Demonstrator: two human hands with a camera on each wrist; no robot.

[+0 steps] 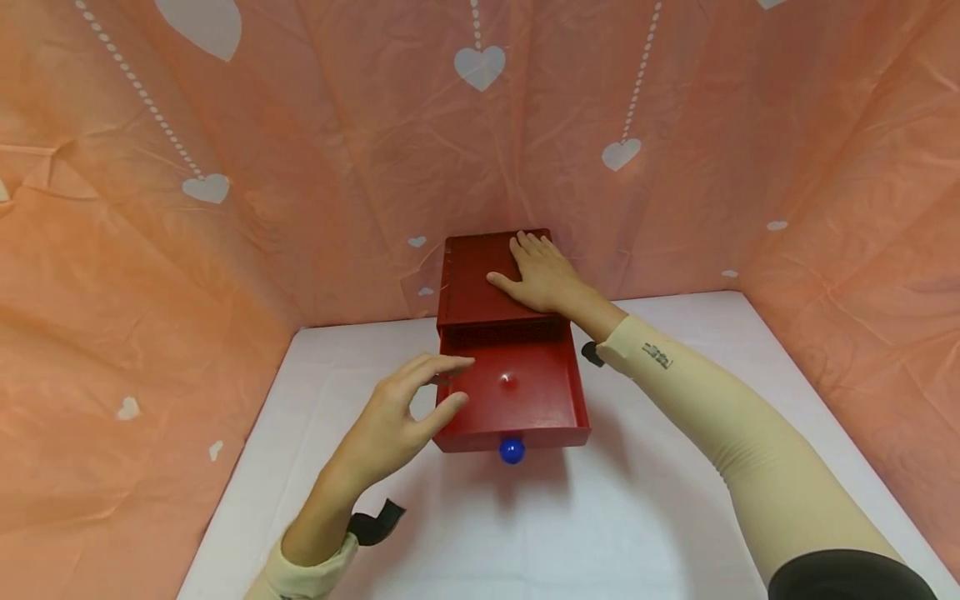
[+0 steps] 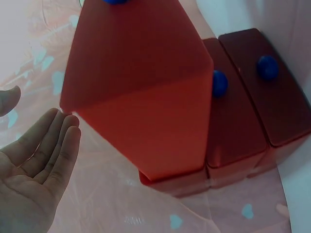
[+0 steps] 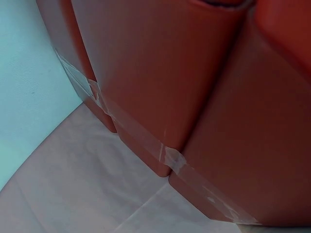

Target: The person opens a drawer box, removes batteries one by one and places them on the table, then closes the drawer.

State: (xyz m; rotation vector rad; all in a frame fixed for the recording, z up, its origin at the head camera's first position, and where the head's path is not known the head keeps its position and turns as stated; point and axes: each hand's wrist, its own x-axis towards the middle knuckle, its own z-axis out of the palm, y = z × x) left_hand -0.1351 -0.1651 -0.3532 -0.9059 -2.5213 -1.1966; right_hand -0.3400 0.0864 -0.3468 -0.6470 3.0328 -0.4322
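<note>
A red drawer unit (image 1: 476,279) stands against the back cloth, its top drawer (image 1: 543,404) pulled well out. Inside that drawer only a small raised spot (image 1: 507,381) shows. A round blue knob (image 1: 512,451) sits on the drawer front. My right hand (image 1: 542,273) rests flat on top of the unit, fingers spread. At the drawer's left side is my left hand (image 1: 393,421), fingers and thumb apart with nothing between them. In the left wrist view its fingertips are right by the drawer's corner, and two lower drawers (image 2: 233,126) appear pushed in.
The unit stands on a white table (image 1: 637,533). Pink-orange cloth (image 1: 360,167) with pale hearts walls the back and both sides. Clear tape (image 3: 175,160) runs along the stacked sections of the unit's side in the right wrist view.
</note>
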